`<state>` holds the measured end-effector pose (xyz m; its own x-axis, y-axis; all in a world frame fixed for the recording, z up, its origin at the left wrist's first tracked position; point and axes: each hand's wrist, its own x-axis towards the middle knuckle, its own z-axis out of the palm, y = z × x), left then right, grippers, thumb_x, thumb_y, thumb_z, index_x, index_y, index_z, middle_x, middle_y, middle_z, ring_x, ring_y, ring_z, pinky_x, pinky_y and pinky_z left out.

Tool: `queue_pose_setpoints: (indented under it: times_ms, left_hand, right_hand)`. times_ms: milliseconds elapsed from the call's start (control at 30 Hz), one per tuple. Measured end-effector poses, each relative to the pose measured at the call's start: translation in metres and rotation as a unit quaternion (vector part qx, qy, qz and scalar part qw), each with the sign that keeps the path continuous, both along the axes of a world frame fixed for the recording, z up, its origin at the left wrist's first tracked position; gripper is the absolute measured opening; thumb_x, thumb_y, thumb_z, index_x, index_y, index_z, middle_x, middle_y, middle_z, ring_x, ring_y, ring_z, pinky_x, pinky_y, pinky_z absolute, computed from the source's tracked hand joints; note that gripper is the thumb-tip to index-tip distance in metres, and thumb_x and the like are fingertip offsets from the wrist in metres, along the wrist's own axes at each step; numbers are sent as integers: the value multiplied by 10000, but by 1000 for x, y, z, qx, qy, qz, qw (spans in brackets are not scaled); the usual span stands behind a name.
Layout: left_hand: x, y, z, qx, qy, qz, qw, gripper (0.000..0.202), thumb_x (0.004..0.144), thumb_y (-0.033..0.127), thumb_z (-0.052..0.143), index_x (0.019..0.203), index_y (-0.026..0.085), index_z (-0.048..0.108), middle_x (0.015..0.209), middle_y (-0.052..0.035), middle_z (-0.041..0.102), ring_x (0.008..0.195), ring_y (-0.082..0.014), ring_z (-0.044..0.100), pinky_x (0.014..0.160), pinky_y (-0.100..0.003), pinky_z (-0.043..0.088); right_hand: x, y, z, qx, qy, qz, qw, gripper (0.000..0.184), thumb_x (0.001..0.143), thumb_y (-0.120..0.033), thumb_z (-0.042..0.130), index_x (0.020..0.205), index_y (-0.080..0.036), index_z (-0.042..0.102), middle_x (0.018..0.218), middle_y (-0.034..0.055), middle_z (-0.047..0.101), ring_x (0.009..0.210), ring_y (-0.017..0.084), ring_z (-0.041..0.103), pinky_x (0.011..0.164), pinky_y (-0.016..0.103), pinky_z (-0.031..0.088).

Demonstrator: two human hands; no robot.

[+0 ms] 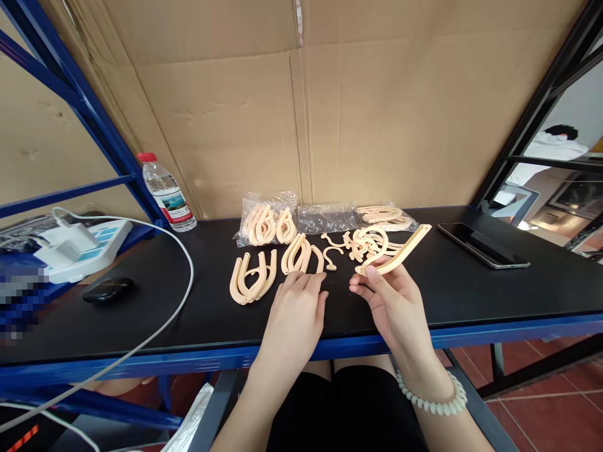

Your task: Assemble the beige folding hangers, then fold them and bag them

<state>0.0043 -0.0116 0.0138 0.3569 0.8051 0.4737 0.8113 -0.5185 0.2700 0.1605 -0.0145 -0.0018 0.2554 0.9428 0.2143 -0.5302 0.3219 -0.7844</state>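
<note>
In my right hand (393, 301) is a long, curved cream-coloured piece (405, 253), pinched between thumb and fingers near its lower end and tilted up to the right. A hooped cream piece (384, 237) shows just behind it; I cannot tell whether the two are joined. My left hand (298, 304) rests low over the black tabletop, back up, thumb apart from the fingers. Its fingertips are near a group of curved cream pieces (296, 253) and partly hidden. Left of it lie several U-shaped cream pieces (253, 279). Small S-shaped pieces (332, 251) lie between the hands.
Clear plastic bags (268, 220) of cream pieces lie along the cardboard wall (358, 113). A water bottle (168, 194), a black mouse-like object (108, 289) and a white cable (188, 282) are on the left. A phone (483, 245) lies on the right.
</note>
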Motion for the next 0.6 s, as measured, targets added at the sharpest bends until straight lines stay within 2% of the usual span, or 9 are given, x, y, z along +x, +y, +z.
queue_pose_setpoints:
  times_ms: [167, 300, 400, 500, 600]
  left_hand:
    - [-6, -6, -5, -29, -64, 4, 998, 255, 772, 23, 561, 952, 199, 598, 880, -40, 648, 735, -197, 636, 636, -308, 521]
    - [-7, -7, -13, -28, -106, 8, 994, 333, 750, 11, 565, 1016, 210, 588, 940, -40, 644, 713, -178, 640, 654, -317, 549]
    - [-7, -9, -15, -28, -167, -2, 986, 300, 783, 26, 549, 1010, 213, 609, 940, -35, 662, 734, -169, 656, 690, -315, 568]
    - [-8, -15, -13, 5, -272, 9, 962, 211, 829, 88, 576, 988, 212, 637, 930, -27, 680, 802, -163, 676, 781, -304, 573]
    - [-8, -20, -11, 36, -385, 22, 922, 148, 827, 135, 636, 952, 211, 656, 924, -19, 678, 860, -159, 672, 849, -293, 568]
  right_hand:
    - [1, 0, 0, -6, 9, 8, 1000, 263, 738, -306, 788, 870, -221, 577, 809, -25, 625, 705, 135, 663, 691, 297, 582]
    - [1, -1, 0, -5, 21, 10, 1000, 257, 742, -288, 790, 874, -216, 582, 812, -23, 627, 708, 133, 661, 688, 287, 577]
    - [2, 0, -1, -3, 24, 20, 1000, 232, 750, -274, 787, 870, -215, 597, 809, -20, 635, 728, 132, 655, 714, 286, 568]
    - [2, 2, -4, 5, 20, 18, 1000, 193, 756, -268, 784, 859, -211, 630, 820, -12, 646, 765, 126, 636, 782, 294, 549]
    - [3, 4, -6, 0, 20, 12, 1000, 169, 763, -270, 781, 881, -213, 675, 884, 3, 665, 845, 129, 627, 864, 300, 522]
